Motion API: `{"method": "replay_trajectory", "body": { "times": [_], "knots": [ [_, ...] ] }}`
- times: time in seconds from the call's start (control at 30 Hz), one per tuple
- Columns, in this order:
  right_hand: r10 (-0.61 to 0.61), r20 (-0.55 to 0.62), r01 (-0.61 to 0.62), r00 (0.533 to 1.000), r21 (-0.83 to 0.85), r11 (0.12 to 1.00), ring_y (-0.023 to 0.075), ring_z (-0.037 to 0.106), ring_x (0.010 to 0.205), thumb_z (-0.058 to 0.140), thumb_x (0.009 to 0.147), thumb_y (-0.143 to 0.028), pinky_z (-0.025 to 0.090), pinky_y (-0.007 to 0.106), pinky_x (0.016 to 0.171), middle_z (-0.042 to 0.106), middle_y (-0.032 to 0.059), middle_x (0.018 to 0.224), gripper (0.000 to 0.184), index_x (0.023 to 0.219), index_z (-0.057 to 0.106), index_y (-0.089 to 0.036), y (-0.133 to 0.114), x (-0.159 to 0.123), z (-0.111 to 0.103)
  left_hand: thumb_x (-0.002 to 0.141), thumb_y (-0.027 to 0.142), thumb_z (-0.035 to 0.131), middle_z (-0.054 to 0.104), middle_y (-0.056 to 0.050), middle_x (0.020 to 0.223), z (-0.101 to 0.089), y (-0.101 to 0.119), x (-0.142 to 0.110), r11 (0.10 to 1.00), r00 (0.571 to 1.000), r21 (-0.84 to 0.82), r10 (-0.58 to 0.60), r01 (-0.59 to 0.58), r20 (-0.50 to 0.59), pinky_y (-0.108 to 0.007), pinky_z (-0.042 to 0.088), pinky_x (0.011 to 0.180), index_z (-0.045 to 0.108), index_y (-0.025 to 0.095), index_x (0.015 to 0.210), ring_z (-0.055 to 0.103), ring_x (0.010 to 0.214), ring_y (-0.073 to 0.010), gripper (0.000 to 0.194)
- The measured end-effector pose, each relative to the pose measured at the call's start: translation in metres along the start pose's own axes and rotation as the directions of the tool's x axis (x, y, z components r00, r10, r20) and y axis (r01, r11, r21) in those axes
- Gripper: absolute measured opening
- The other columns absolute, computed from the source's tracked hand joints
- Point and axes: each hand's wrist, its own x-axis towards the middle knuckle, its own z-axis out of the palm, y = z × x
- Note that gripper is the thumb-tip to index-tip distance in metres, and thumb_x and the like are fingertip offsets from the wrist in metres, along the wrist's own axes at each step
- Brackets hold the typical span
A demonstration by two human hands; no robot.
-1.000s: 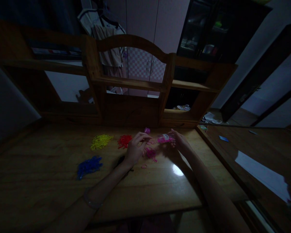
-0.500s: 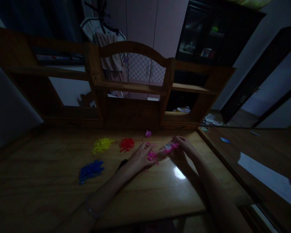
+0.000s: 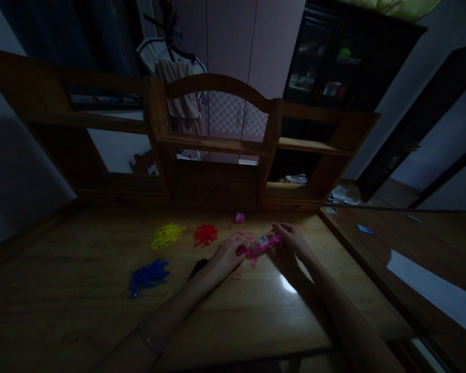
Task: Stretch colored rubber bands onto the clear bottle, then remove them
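My right hand point(image 3: 292, 237) is closed round the base of a small clear plastic bottle point(image 3: 262, 241) with a white label and pink pieces inside. The bottle lies tilted, its mouth toward my left hand point(image 3: 227, 255). Pinched in those left fingers are small pink plastic pieces point(image 3: 241, 250), right at the bottle's mouth. A few loose pink pieces point(image 3: 253, 263) lie on the table under the bottle, and a single pink loop point(image 3: 236, 276) sits nearer me. Behind the hands stands a small purple-pink cap-like object point(image 3: 239, 217).
Left of my hands are piles of red pieces point(image 3: 205, 234), yellow pieces point(image 3: 168, 235) and blue pieces point(image 3: 149, 276). A black item point(image 3: 199, 267) is partly hidden by my left forearm. A wooden shelf unit point(image 3: 213, 181) borders the table's back. White paper point(image 3: 431, 290) lies on the surface at right.
My left hand has brought pink pieces to the bottle's mouth, and the bottle has moved slightly left to meet it. The loose pink loop near me is now uncovered.
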Motion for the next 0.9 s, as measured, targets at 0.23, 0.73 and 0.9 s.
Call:
{"method": "replay_trajectory", "body": {
  "times": [0.23, 0.73, 0.9],
  "knots": [
    [-0.007, 0.031, 0.006, 0.999, 0.050, 0.999, 0.0137, 0.057, 0.045, 0.061, 0.080, -0.062, 0.042, 0.023, 0.039, 0.069, 0.0035, 0.068, 0.047, 0.086, 0.068, -0.015, 0.000, -0.006, 0.016, 0.072, 0.016, 0.069, 0.071, -0.004, 0.077, 0.005, -0.013, 0.004, 0.959, 0.982, -0.246, -0.167, 0.141, -0.088, -0.026, 0.047, 0.067, 0.073, 0.016, 0.077, 0.064, 0.073, -0.0169, 0.007],
    [0.178, -0.003, -0.169, 0.984, 0.309, 0.936, 0.0121, 0.057, 0.045, 0.067, 0.076, -0.060, 0.048, 0.022, 0.040, 0.067, 0.0012, 0.066, 0.044, 0.090, 0.067, -0.018, 0.000, 0.000, 0.020, 0.066, 0.035, 0.080, 0.075, -0.011, 0.099, -0.001, -0.007, 0.015, 0.513, 0.911, -0.826, -0.412, 0.234, 0.002, -0.033, 0.052, 0.087, 0.075, 0.013, 0.095, 0.069, 0.091, -0.0215, 0.037],
    [0.177, 0.052, -0.184, 0.983, 0.358, 0.915, 0.0119, 0.057, 0.044, 0.067, 0.078, -0.058, 0.048, 0.022, 0.041, 0.066, 0.0004, 0.062, 0.042, 0.090, 0.065, -0.018, -0.002, -0.002, 0.021, 0.065, 0.030, 0.079, 0.075, -0.008, 0.086, -0.003, -0.003, 0.017, 0.658, 0.899, -0.730, -0.414, 0.185, -0.145, -0.032, 0.053, 0.081, 0.073, 0.013, 0.082, 0.069, 0.084, -0.0212, 0.025]
  ]
}}
